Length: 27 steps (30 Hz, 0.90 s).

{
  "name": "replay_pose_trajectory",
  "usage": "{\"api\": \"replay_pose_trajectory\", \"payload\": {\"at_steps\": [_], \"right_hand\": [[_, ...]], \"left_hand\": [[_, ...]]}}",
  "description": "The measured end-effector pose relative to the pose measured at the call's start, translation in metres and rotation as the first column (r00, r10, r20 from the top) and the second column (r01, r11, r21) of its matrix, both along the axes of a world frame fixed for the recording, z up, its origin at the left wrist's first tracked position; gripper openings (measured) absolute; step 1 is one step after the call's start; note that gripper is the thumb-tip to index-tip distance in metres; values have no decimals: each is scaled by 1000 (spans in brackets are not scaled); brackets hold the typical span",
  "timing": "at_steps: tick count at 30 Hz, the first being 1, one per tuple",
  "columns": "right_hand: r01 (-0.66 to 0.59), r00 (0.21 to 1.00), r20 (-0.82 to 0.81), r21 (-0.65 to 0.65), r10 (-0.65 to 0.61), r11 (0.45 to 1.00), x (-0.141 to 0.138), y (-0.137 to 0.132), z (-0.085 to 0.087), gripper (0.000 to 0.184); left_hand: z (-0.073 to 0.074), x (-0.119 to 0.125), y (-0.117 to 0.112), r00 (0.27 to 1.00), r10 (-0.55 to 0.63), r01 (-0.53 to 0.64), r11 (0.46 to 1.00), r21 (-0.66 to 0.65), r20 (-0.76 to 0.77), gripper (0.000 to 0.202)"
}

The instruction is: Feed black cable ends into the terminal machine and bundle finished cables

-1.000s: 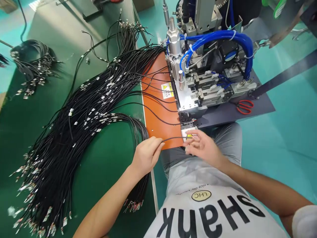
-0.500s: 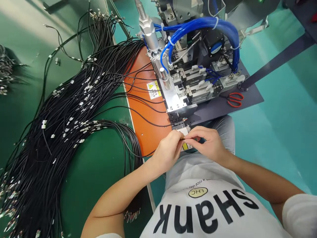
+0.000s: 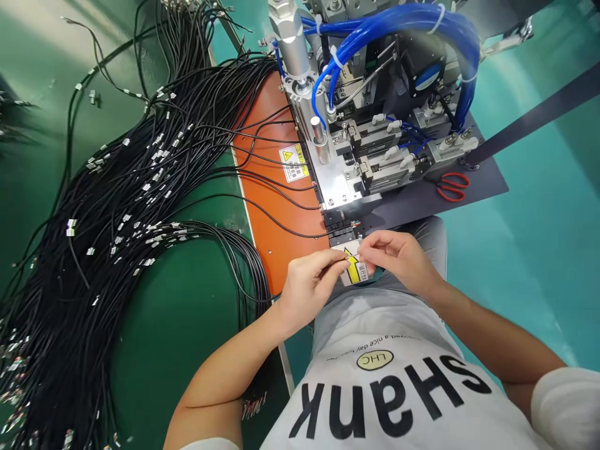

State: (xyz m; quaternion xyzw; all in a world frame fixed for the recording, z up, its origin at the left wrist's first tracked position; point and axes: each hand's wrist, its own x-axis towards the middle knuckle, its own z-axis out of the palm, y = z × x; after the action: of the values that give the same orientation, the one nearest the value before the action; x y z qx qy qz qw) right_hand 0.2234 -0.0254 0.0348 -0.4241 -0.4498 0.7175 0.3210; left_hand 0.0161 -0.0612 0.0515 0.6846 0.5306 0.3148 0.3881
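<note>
My left hand (image 3: 307,286) and my right hand (image 3: 396,257) meet in front of the machine (image 3: 360,144), over a white label with a yellow arrow (image 3: 352,267). Both hands pinch the end of a thin black cable (image 3: 253,284) that loops back to the left. The cable tip between the fingertips is too small to make out. The hands sit just below the machine's dark front slot (image 3: 344,225), on the near edge of the orange plate (image 3: 269,187).
A large heap of black cables with metal ends (image 3: 107,219) covers the green table (image 3: 187,331) on the left. Several cables cross the orange plate to the machine. Blue hoses (image 3: 398,25) arch over it. Red scissors (image 3: 452,186) lie on the grey base at right.
My left hand has come right along the cable to meet my right hand before the machine's slot. The right hand went from spread to a pinch. The view shifted closer.
</note>
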Motion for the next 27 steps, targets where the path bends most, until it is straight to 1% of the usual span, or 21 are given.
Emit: {"api": "replay_pose_trajectory", "payload": {"at_steps": [5,7,9,12,15,18,23,27], "right_hand": [[-24,999,-48,-48,22,999,-6,2,-1,15],[-41,999,-25,-50,40,998,-8,0,-2,17],[-17,1000,14,-17,17,1000,-11,-4,-4,20],[40,998,40,32,-41,999,-11,-8,-8,24],[14,999,42,-16,-13,1000,-7,-7,-11,25],[10,999,33,-34,-9,999,-4,-3,-11,20],[8,1000,25,16,-9,1000,-6,-2,-8,16],[25,998,57,96,-31,995,-6,-3,-4,18]], "left_hand": [[0,-1,-2,1000,3,-2,999,52,-17,9],[-1,-1,-3,1000,15,-14,997,80,-19,9],[-3,-1,-3,999,36,-33,995,99,-25,8],[-4,-1,-3,998,56,-55,995,80,-11,8],[-4,0,-3,998,67,-68,996,60,15,7],[-2,1,-4,997,71,-72,994,80,19,5],[-1,3,-3,996,89,-91,988,126,19,4],[-3,2,-4,997,81,-81,985,151,1,5]]}}
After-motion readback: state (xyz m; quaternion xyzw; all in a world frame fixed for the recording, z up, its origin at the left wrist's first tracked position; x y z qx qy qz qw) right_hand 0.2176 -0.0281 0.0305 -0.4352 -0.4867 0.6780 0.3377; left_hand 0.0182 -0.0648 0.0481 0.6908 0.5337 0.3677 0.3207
